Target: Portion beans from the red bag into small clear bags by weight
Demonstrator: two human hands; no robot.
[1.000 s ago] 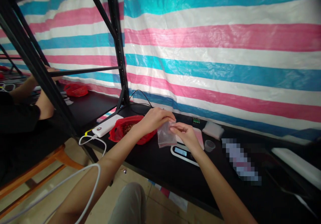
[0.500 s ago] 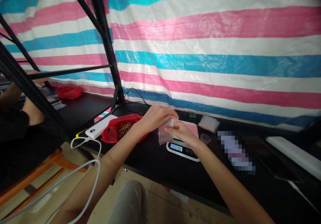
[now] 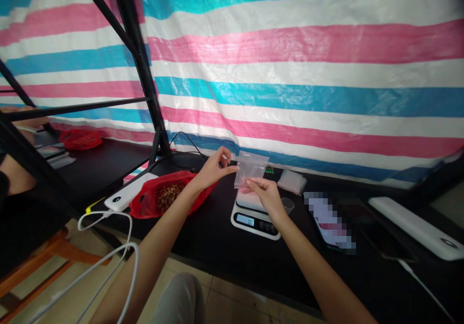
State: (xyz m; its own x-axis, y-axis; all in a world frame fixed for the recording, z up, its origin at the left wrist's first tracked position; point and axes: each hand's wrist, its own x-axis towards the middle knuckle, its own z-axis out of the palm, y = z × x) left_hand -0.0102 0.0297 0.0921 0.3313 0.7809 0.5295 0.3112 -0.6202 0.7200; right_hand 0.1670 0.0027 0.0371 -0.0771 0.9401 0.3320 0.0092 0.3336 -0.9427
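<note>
The clear bag [image 3: 250, 168] now rides higher above the scale [image 3: 255, 213]; left hand [image 3: 212, 168] at nine o'clock and right hand [image 3: 264, 193] at six pinch it, parting its mouth for filling.

Both hands [image 3: 213, 168] [image 3: 263, 194] raised (fingers pinched)

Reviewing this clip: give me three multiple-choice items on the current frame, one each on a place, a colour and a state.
1. Where is the small clear bag?
A. held up over the scale
B. flat on the floor
C. inside the red bag

2. What colour is the bag of brown pieces?
A. green
B. red
C. white

3. How is the clear bag held?
A. left hand alone
B. by no hand
C. pinched by both hands

Answers:
1 A, it hangs above the scale.
2 B, red plastic.
3 C, left hand and right hand both grip it.
</note>
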